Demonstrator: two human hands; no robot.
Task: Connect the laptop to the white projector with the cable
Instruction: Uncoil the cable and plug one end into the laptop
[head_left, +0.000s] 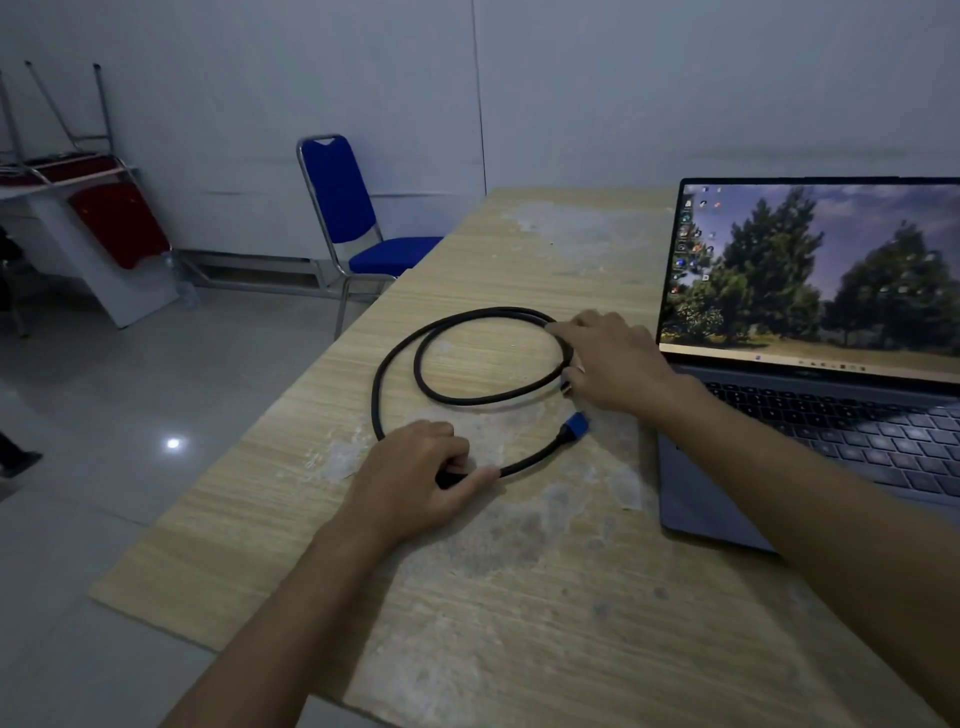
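A black cable (415, 364) lies coiled in two loops on the wooden table (519, 597). One end has a blue plug (576, 425), lying free on the table near the laptop's left edge. My left hand (415, 478) is closed around the cable's near loop. My right hand (613, 358) rests on the right side of the coil, fingers curled over the cable there. The open grey laptop (810, 415) stands at the right, screen lit with a tree wallpaper. No white projector is in view.
A blue chair (353, 218) stands at the table's far left corner. Red stacked chairs (104, 208) and a white panel lean against the left wall. The tiled floor (156, 415) lies left of the table's edge.
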